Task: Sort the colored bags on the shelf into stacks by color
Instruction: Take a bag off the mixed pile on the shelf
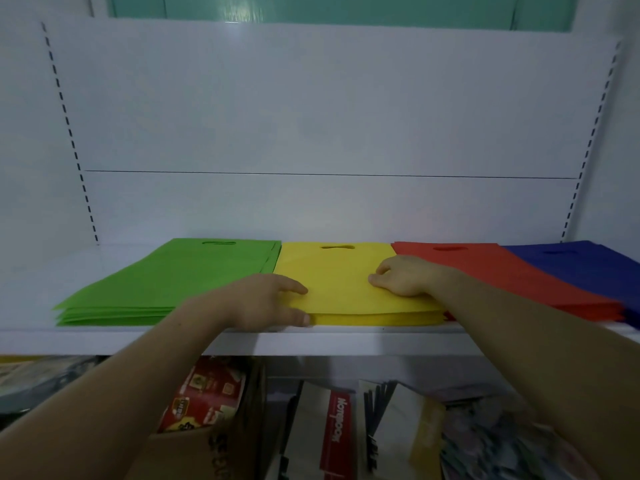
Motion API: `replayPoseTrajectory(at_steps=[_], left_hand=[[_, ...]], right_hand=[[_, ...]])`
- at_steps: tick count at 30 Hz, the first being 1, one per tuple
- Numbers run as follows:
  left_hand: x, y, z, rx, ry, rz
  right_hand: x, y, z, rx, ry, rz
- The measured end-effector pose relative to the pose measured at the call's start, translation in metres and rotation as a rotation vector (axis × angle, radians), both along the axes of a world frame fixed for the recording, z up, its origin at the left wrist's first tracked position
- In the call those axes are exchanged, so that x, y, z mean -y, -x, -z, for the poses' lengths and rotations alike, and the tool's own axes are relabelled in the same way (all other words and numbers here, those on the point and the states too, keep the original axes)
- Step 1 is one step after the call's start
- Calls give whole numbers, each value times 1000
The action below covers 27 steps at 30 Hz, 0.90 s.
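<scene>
Four flat stacks of bags lie side by side on the white shelf (346, 341): green bags (166, 278) on the left, then yellow bags (339, 271), red bags (502, 275) and blue bags (588, 268) at the far right. My left hand (266, 303) holds the yellow stack's front left corner, fingers on top and thumb against the front edge. My right hand (401, 275) rests on top of the yellow stack near its right side, fingers loosely bent, with my forearm crossing the front of the red stack.
The shelf's white back panel (329, 133) rises behind the stacks, with slotted uprights on both sides. On the level below sit a cardboard box (194, 452) with red packets, a red notebook (337, 434) and other stationery.
</scene>
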<state>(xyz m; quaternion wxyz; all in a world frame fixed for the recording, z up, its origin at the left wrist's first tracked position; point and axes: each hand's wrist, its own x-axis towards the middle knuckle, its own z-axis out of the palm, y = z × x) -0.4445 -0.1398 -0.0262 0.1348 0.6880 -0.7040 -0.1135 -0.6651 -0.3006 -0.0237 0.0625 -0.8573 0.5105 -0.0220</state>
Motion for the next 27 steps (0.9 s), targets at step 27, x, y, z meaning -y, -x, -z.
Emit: replayPoseTrajectory(at_steps=[27], left_hand=[[-5, -1, 3, 28, 66, -70]], right_hand=[[0, 1, -2, 60, -45, 5]])
